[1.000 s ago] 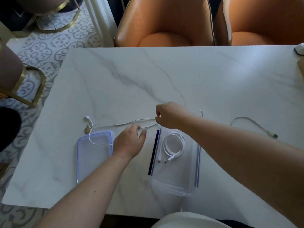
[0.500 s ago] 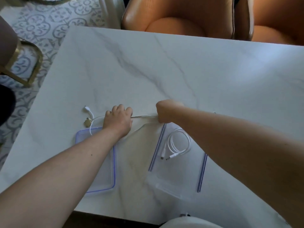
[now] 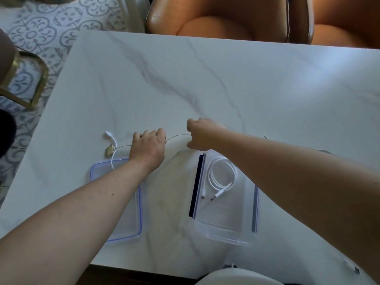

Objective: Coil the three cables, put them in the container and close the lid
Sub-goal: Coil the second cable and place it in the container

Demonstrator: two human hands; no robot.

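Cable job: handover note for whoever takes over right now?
Left hand: closed on the thin white cable.
Right hand: closed on the same cable, which spans between the fists just above the table.
That cable's free end and connectors trail left, one loop lying over the lid.
Container: open, one coiled cable inside.
Done: one cable coiled and stowed.
Left: coil the held cable, stow it, then the third cable (barely in view), then fit the lid.

White marble table (image 3: pixel 226 83), two orange leather chairs (image 3: pixel 216 19) behind it, patterned tile floor (image 3: pixel 51 27), gold-framed stool (image 3: pixel 30 83) at left
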